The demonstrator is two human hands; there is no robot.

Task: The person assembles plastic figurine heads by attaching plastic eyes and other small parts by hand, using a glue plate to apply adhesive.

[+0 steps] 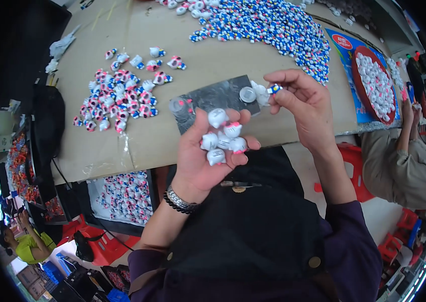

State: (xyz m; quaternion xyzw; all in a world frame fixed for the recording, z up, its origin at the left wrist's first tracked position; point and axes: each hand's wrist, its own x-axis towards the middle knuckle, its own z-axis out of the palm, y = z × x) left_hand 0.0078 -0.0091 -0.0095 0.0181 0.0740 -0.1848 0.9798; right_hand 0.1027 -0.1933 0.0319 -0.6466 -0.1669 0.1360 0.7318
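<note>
My left hand (195,163), palm up with the fingers curled, cradles several small white toy heads (217,142) with pink bows. My right hand (306,108) pinches a small blue-and-white toy body (273,89) with a yellow spot between thumb and forefinger. Just left of that body is a white crumpled wad (260,92), at the edge of a dark grey slab (218,93) on the table. On the slab sit a small round clear dish (247,94) and some pink bits (182,103) near its left end.
Assembled toy figures (122,93) lie in a loose group to the left. A big heap of blue-and-white bodies (273,35) covers the far side. At right, a red bowl (359,83) holds white heads. A tray of figures (125,196) stands below the table's left edge. Other people sit at both sides.
</note>
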